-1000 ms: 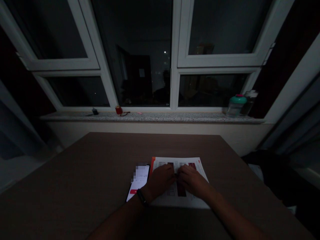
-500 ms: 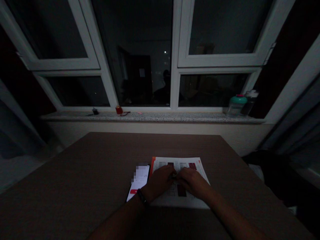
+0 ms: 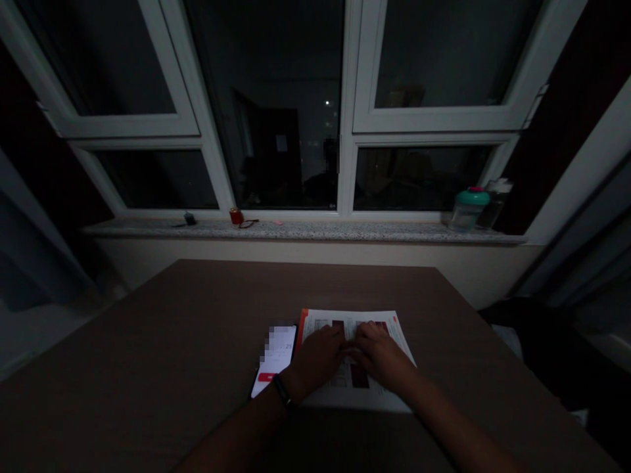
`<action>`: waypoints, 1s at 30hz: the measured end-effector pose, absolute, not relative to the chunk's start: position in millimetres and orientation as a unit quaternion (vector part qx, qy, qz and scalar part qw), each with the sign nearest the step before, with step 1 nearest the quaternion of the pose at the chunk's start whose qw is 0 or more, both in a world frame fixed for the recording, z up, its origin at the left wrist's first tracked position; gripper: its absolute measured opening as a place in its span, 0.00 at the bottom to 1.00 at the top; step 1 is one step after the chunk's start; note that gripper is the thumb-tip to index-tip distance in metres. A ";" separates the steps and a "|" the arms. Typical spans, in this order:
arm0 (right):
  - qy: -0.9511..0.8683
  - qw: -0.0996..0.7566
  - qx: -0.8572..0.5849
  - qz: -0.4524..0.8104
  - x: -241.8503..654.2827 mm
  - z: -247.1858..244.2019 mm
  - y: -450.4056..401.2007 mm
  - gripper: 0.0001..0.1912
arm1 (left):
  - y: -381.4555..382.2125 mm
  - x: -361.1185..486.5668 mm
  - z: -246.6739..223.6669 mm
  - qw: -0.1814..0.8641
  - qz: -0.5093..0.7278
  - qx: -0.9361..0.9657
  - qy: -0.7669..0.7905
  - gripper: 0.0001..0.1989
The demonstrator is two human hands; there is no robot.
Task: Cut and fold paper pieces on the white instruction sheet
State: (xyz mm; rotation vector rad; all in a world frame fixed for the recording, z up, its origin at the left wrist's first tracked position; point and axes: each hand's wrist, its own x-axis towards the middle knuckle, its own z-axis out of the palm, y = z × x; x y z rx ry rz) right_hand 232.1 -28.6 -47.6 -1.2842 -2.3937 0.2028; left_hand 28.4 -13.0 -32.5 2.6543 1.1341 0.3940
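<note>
A printed booklet [image 3: 392,394] with an orange edge on its left lies on the brown table. Over its middle, my left hand [image 3: 323,351] and my right hand [image 3: 382,355] meet at the fingertips, fingers curled inward and closed. Whatever may be pinched between them is too dark and too small to make out. A dark band [image 3: 280,389] circles my left wrist. Just left of the booklet, beside my left forearm, lies a phone [image 3: 276,361] with its screen lit, showing a red button.
Beyond the table [image 3: 221,295], a speckled stone sill [image 3: 315,230] runs under the window. On it stand a bottle with a teal lid [image 3: 468,209], a clear bottle [image 3: 495,203], a small red container [image 3: 236,216] and a small dark bottle [image 3: 189,218].
My right fingers have shifted slightly up over the page and curled a little more. My left hand stays nearly in place. The booklet and phone lie as before.
</note>
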 end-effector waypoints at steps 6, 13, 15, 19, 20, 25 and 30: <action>-0.871 0.168 -0.461 0.037 229.4 -41.5 -33.7 0.14 | -12.8 27.5 -32.8 0.102 0.137 0.907 0.385 0.07; -0.860 0.179 -0.477 0.044 227.2 -46.6 -27.3 0.12 | -12.2 29.4 -37.7 0.161 0.122 0.885 0.420 0.03; -0.864 0.187 -0.462 0.066 229.4 -48.0 -27.4 0.13 | -12.7 30.9 -38.4 0.174 0.125 0.880 0.423 0.05; -0.867 0.194 -0.452 0.074 232.8 -46.3 -30.2 0.16 | -14.5 29.3 -36.1 0.137 0.158 0.890 0.406 0.07; -0.866 0.193 -0.455 0.076 233.2 -45.8 -30.8 0.17 | -15.0 28.4 -35.5 0.123 0.162 0.892 0.403 0.11; -0.861 0.185 -0.468 0.079 233.8 -46.0 -31.3 0.19 | -17.4 27.5 -35.3 0.091 0.147 0.894 0.413 0.11; -0.851 0.193 -0.480 0.090 233.2 -46.1 -31.7 0.20 | -19.6 30.1 -33.1 0.091 0.127 0.889 0.430 0.10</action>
